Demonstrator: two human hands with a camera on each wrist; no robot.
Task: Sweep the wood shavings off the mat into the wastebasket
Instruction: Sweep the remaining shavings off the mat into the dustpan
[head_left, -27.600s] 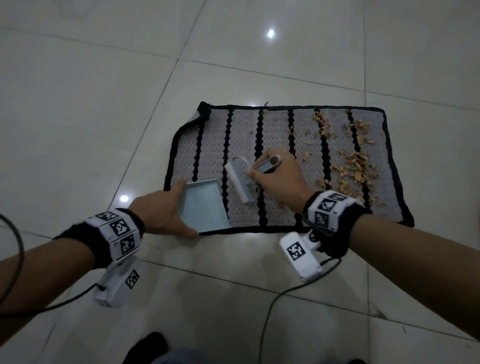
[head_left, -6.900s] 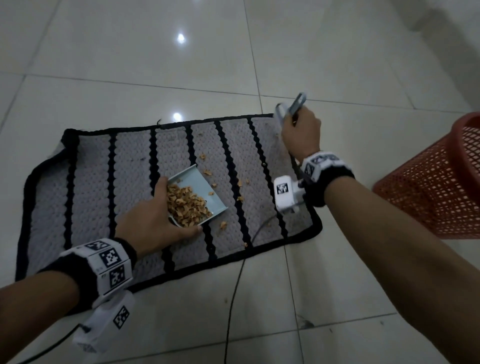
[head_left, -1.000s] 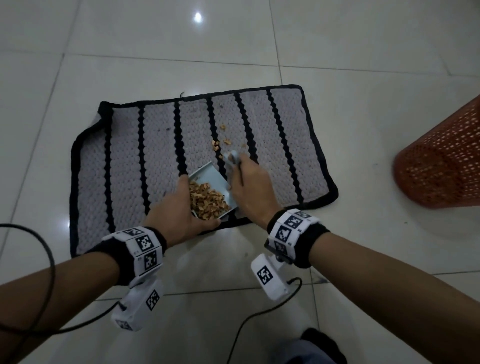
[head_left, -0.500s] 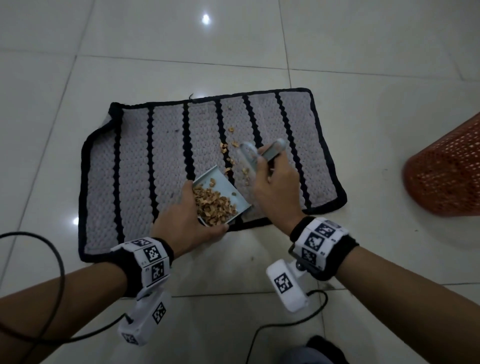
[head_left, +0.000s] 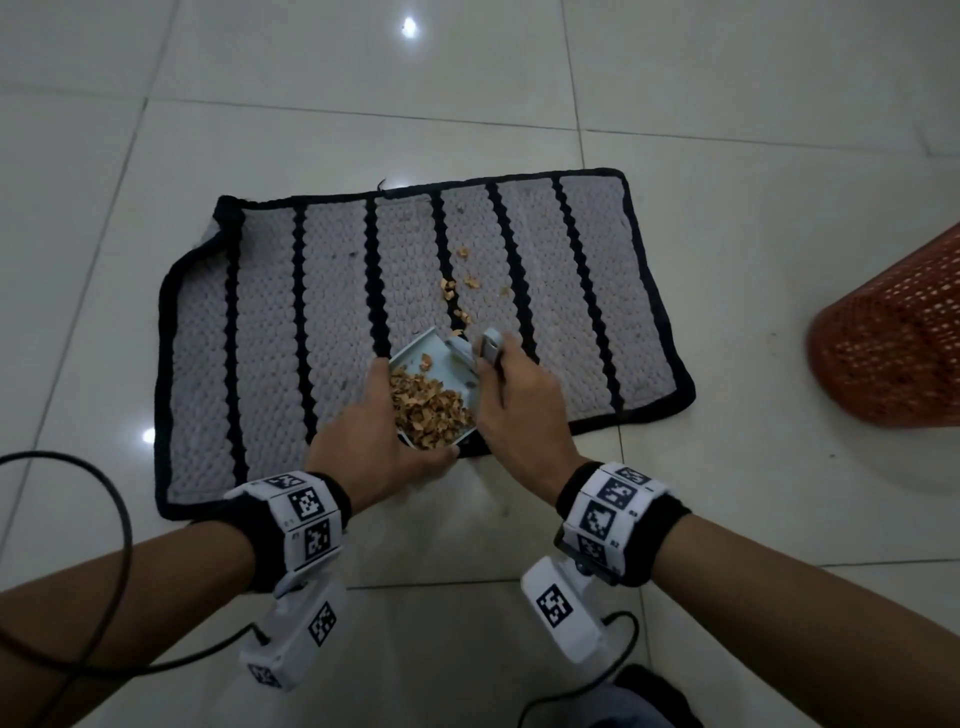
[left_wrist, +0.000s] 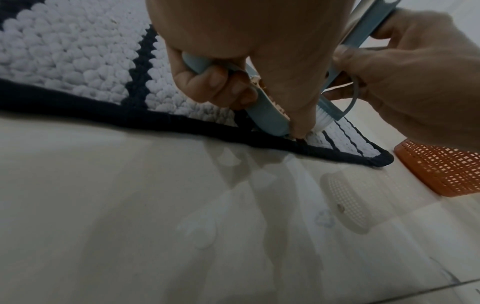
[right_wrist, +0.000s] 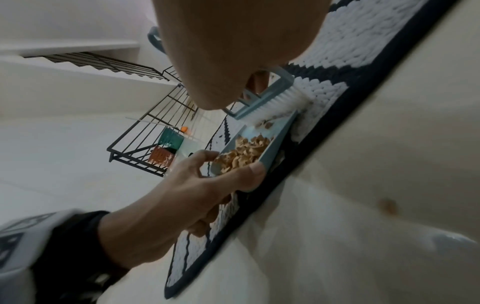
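Head view: tiled floor; grey mat with black stripes on it, orange mesh wastebasket well apart at right. Left hand curls around pale blue dustpan resting on mat's near edge, heaped with wood shavings. Right hand grips brush, bristles at the pan's lip. Loose shavings on mat beyond pan.

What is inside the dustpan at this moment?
The dustpan holds a heap of wood shavings at its near end, plus one loose piece nearer its lip. The left hand gripping it and the shavings cover part of its floor.
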